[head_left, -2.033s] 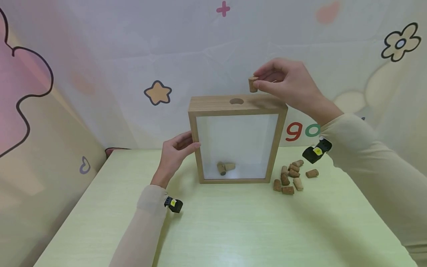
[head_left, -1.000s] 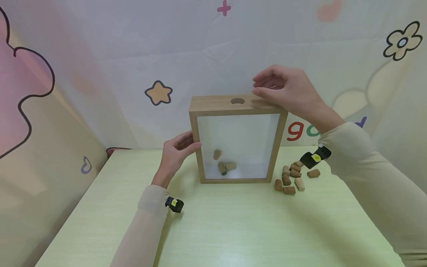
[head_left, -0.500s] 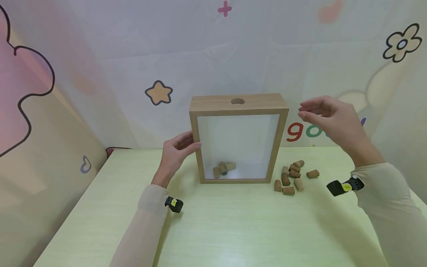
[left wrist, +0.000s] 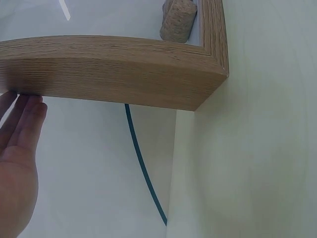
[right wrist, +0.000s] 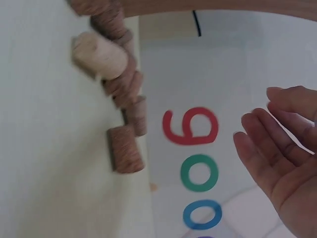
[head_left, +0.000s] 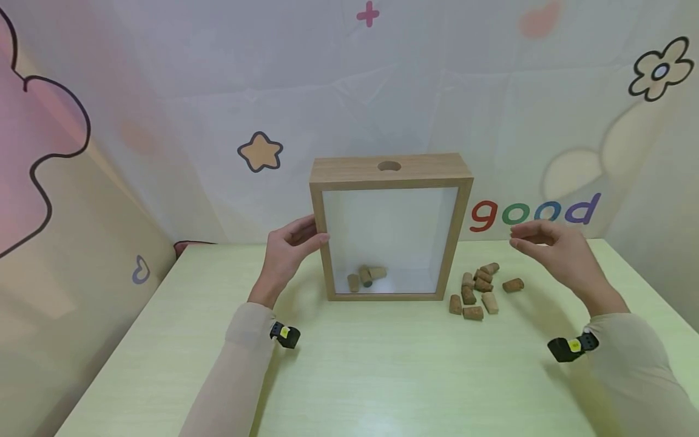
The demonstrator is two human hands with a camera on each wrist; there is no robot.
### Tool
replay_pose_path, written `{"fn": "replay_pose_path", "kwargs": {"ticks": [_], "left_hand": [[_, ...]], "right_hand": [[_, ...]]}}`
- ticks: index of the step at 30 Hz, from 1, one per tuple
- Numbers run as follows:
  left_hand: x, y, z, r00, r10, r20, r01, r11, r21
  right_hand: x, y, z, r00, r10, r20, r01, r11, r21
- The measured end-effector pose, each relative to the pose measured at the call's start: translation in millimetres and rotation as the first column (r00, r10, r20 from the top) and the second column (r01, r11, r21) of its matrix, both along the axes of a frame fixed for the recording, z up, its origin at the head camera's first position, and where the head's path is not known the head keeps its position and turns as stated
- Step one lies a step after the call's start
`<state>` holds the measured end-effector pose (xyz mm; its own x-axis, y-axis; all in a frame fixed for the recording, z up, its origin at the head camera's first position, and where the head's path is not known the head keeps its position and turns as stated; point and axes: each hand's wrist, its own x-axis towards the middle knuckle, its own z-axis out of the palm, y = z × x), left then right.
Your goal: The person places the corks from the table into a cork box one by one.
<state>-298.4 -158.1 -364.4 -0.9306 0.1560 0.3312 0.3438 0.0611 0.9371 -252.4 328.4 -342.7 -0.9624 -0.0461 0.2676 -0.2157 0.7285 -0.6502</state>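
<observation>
A wooden shadow box (head_left: 391, 169) stands upright on the table, with a clear front pane and a round hole in its top. Three corks (head_left: 365, 276) lie inside at the bottom left. My left hand (head_left: 285, 258) holds the box's left side, thumb on the front frame edge and fingers behind; in the left wrist view the fingers touch the wood. My right hand (head_left: 562, 255) hovers right of the box, holding nothing, its fingers loosely bent. Below and to its left, several loose corks (head_left: 483, 285) lie on the table, one cork (right wrist: 125, 149) slightly apart.
A pale green-yellow table (head_left: 382, 364) runs up to a printed backdrop (head_left: 327, 91). The backdrop shows a star, a flower and the word "good". A small black camera sits on each wrist.
A cork pinched in my right hand has dropped through the hole and now rests with two others inside. The right hand has moved right and down. The left hand stays put.
</observation>
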Motion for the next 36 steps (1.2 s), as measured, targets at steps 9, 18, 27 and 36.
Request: {"fn": "replay_pose_path", "kwargs": {"ticks": [9,18,27,36], "left_hand": [[-0.9,2.2,0.1,1.000,-0.005,-0.001,0.005,1.000,-0.006],[-1.1,0.9,-1.2,1.000,0.012,0.010,-0.011,1.000,-0.024],[1.1,0.6,-0.8,1.000,0.013,0.003,-0.013,1.000,-0.017],[-1.8,-0.1,-2.5,1.000,0.014,-0.007,-0.014,1.000,-0.026]], "right_hand": [[-3.6,14.4,-23.1,0.984,0.137,0.114,-0.154,0.975,0.160],[-6.6,23.3,-33.7,0.962,0.173,0.210,-0.215,0.957,0.195],[-9.7,21.2,-41.4,0.951,0.180,0.250,-0.234,0.950,0.206],[-11.4,19.9,-42.6,0.945,0.192,0.264,-0.252,0.943,0.217]]}}
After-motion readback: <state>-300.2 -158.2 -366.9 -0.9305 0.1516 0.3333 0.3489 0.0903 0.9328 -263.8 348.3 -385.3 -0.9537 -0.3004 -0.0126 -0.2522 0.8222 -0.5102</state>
